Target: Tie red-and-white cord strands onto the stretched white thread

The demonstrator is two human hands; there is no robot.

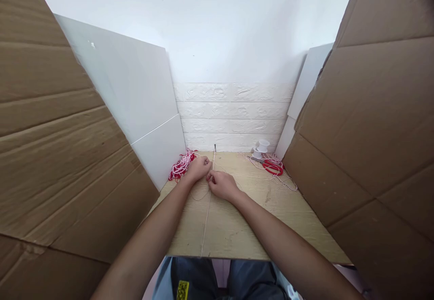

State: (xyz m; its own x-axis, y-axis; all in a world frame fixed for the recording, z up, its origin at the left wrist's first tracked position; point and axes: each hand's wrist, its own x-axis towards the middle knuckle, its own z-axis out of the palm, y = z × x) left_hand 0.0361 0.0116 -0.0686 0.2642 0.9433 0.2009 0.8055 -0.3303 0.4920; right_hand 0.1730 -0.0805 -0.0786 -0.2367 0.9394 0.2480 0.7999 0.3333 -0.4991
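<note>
A thin pale cord (205, 218) runs taut along the wooden board (244, 227), from a small dark nail (214, 147) at the far edge back toward me. My left hand (198, 168) is closed in a pinch on the cord just left of it. My right hand (221, 184) is also closed, pinching the cord a little nearer to me. A loose loop of cord (200, 196) lies under my left wrist.
A heap of red and white cords (181, 165) lies at the far left corner. Red scissors (272, 166), white spools (261, 147) and loose cord sit at the far right. Cardboard walls (61, 164) and white panels (142, 101) close in both sides.
</note>
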